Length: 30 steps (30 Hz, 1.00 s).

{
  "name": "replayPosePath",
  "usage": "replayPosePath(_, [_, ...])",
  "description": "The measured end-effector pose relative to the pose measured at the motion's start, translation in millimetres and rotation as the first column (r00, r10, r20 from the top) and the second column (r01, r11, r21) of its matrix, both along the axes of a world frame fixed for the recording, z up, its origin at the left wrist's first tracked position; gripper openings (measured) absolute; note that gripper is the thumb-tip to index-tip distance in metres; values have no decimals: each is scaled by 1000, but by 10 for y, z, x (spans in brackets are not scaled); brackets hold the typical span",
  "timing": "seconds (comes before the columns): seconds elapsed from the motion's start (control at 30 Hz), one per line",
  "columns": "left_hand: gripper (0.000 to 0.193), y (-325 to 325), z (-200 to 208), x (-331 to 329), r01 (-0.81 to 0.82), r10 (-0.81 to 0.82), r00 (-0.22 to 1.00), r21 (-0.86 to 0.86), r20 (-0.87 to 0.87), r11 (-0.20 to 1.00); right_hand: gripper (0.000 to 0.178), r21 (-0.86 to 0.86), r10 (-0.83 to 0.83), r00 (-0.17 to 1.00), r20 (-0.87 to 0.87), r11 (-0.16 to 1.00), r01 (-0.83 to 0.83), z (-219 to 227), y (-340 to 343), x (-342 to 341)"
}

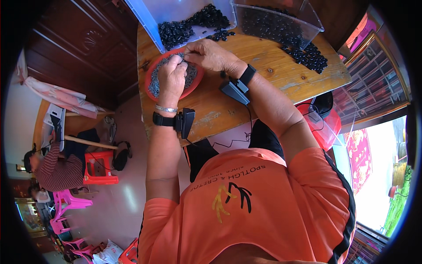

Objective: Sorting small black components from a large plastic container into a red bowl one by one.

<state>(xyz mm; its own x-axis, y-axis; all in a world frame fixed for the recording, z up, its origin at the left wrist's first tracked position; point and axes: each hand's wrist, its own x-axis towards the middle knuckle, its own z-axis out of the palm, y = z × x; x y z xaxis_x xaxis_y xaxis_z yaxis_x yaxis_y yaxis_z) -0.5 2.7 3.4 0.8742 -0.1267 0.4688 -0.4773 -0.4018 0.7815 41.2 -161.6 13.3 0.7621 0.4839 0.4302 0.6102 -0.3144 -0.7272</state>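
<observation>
Over a red-orange bowl [147, 81] full of small grey metal-looking pieces [154, 83], my two hands meet with their fingertips close together. My left hand [172, 77] is closed, thumb against bent fingers, above the middle of the bowl. Coming in from the right, my right hand [213, 55] is pinched at the bowl's far right rim. Whatever sits between the fingertips is too small and too covered to name. Beyond the hands, a clear plastic bin [151, 26] lies tipped toward me with many glossy black pieces [176, 34] inside and at its mouth.
A second clear bin [281, 26] also holds black pieces, and more black pieces [310, 57] lie spilled on the wooden table [263, 66]. Black devices with cables are strapped to both my wrists. At left, another person [61, 167] sits near a red stool [99, 167].
</observation>
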Motion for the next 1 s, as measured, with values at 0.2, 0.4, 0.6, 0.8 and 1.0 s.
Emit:
replayPosePath(0.2, [16, -25, -9, 9, -14, 0, 993, -120, -117, 993, 21, 92, -1, 1000, -18, 996, 3, -65, 26, 19])
replayPosePath(0.4, [14, 69, -42, 54, -50, 14, 983, -194, -183, 980, 22, 129, -214, 973, 82, 971, 202, 8, -261, 167])
replayPosePath(0.6, [13, 61, 50, 14, -54, -7, 972, -250, -236, 967, 21, -423, -261, 947, 185, 849, 317, -50, -887, 369])
replayPosePath(0.8, [13, 99, 22, 50, -54, -1, 968, -210, -251, 976, 21, -581, -76, 991, -109, 814, -1, 98, -621, 84])
replayPosePath(1.0, [14, 137, 8, 71, -62, -1, 966, -235, -257, 970, 21, -620, -104, 984, -142, 785, -6, 13, -582, 155])
